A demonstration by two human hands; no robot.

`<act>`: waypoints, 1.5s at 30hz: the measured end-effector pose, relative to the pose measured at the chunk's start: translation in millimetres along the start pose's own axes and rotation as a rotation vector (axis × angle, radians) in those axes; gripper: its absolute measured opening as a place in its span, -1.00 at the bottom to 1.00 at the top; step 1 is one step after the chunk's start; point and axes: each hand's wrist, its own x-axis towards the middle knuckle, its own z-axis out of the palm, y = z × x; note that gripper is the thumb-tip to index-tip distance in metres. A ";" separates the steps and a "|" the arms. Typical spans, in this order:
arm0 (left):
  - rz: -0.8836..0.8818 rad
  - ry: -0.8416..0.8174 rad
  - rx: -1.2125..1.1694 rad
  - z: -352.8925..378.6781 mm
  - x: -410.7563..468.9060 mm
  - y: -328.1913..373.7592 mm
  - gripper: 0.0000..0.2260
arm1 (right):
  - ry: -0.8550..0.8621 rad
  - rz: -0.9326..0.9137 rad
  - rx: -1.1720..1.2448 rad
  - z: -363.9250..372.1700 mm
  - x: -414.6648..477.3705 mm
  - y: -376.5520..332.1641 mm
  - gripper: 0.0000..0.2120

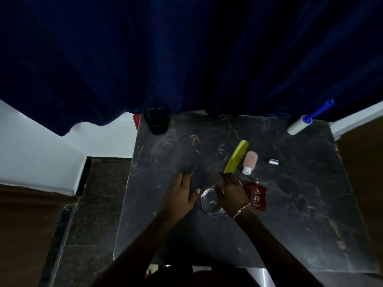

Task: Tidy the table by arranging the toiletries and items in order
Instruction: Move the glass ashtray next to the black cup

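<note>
My right hand (231, 193) grips the near end of a yellow-green comb (236, 157), which points up and away over the dark marble table (290, 214). My left hand (182, 193) lies flat on the table with fingers apart, holding nothing. Between my hands sits a clear glass dish (210, 204). A pink bottle with a white cap (249, 161) lies just right of the comb. A red sachet (257, 196) rests beside my right wrist. A small silver cap (273, 161) lies further right.
A white lint roller with a blue handle (300, 125) lies at the table's far right corner. A black cup (156, 123) stands at the far left corner. A dark blue curtain (186, 59) hangs behind the table. The floor drops away to the left.
</note>
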 end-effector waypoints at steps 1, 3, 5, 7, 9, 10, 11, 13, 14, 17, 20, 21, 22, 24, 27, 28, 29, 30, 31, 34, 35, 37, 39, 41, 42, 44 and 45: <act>-0.047 -0.039 -0.032 4.7 -2.1 5.9 -0.41 | -0.049 0.020 -0.028 -0.1 -1.4 6.5 -0.61; -0.181 -0.125 -0.062 13.9 -5.7 16.4 -0.45 | -0.121 0.028 -0.120 -0.4 -2.5 15.5 -0.68; -0.297 -0.184 -0.079 22.4 -7.9 27.1 -0.51 | -0.177 -0.003 -0.236 -0.2 -3.0 18.8 -0.69; -0.346 -0.211 -0.095 30.8 -9.9 37.0 -0.61 | -0.231 -0.007 -0.332 2.3 -3.5 20.8 -0.67; -0.379 -0.226 -0.097 37.8 -11.9 44.0 -0.62 | -0.261 0.009 -0.379 6.6 -2.8 21.0 -0.66; -0.405 -0.224 -0.102 40.9 -12.5 46.8 -0.61 | -0.265 0.013 -0.400 8.6 -3.1 20.7 -0.66; -0.436 -0.213 -0.115 43.3 -12.9 48.8 -0.61 | -0.265 0.016 -0.416 10.9 -2.5 20.2 -0.66; -0.487 -0.192 -0.163 47.2 -13.4 51.6 -0.65 | -0.273 0.021 -0.421 13.8 -2.0 21.5 -0.66; -0.499 -0.183 -0.187 49.1 -13.1 52.3 -0.67 | -0.282 0.019 -0.421 14.9 -2.1 23.1 -0.67; -0.521 -0.160 -0.224 52.2 -11.0 54.3 -0.70 | -0.279 0.003 -0.431 14.2 -4.4 22.7 -0.73; -0.557 -0.140 -0.229 53.6 -9.6 55.7 -0.64 | -0.294 -0.005 -0.474 14.7 -4.5 18.7 -0.81; -0.561 -0.140 -0.233 53.5 -9.9 56.0 -0.63 | -0.308 -0.006 -0.465 15.7 -3.8 17.1 -0.77; -0.558 -0.140 -0.240 53.1 -10.0 55.4 -0.63 | -0.319 -0.008 -0.463 17.5 -2.3 16.8 -0.71; -0.546 -0.132 -0.243 50.6 -10.0 53.1 -0.66 | -0.300 -0.015 -0.460 20.0 -0.1 14.7 -0.66; -0.551 -0.109 -0.238 41.4 -7.9 43.8 -0.67 | -0.262 -0.044 -0.483 20.1 4.1 3.8 -0.74; -0.548 -0.103 -0.243 38.2 -6.2 40.6 -0.67 | -0.246 -0.058 -0.482 19.7 6.3 0.6 -0.77; -0.547 -0.096 -0.251 33.6 -4.4 36.4 -0.67 | -0.238 -0.080 -0.471 20.0 9.6 -3.3 -0.78; -0.547 -0.086 -0.265 28.5 -2.4 32.1 -0.67 | -0.240 -0.101 -0.451 19.8 13.5 -8.4 -0.77; -0.548 -0.071 -0.283 22.6 0.4 27.2 -0.68 | -0.242 -0.112 -0.417 20.3 18.0 -14.2 -0.73; -0.535 -0.044 -0.296 1.7 11.5 10.8 -0.73 | -0.274 -0.074 -0.268 23.0 34.7 -34.2 -0.62; -0.530 -0.046 -0.285 -5.3 15.9 4.5 -0.73 | -0.282 -0.059 -0.242 23.5 40.7 -42.5 -0.60; -0.535 -0.041 -0.303 -20.1 24.4 -9.8 -0.73 | -0.274 -0.041 -0.194 26.1 55.2 -61.7 -0.59; -0.540 -0.031 -0.308 -33.2 32.8 -25.4 -0.71 | -0.263 -0.032 -0.163 28.6 70.4 -80.0 -0.61; -0.533 -0.024 -0.314 -46.3 43.1 -42.4 -0.68 | -0.283 -0.017 -0.122 33.8 87.6 -96.9 -0.64; -0.527 -0.018 -0.334 -52.9 48.5 -50.5 -0.67 | -0.292 -0.016 -0.100 37.5 96.3 -105.0 -0.65; -0.520 -0.016 -0.330 -64.3 59.2 -67.4 -0.67 | -0.298 -0.026 -0.087 46.5 112.8 -120.5 -0.66; -0.523 -0.019 -0.324 -68.5 64.1 -76.3 -0.68 | -0.295 -0.027 -0.081 51.9 120.3 -127.6 -0.67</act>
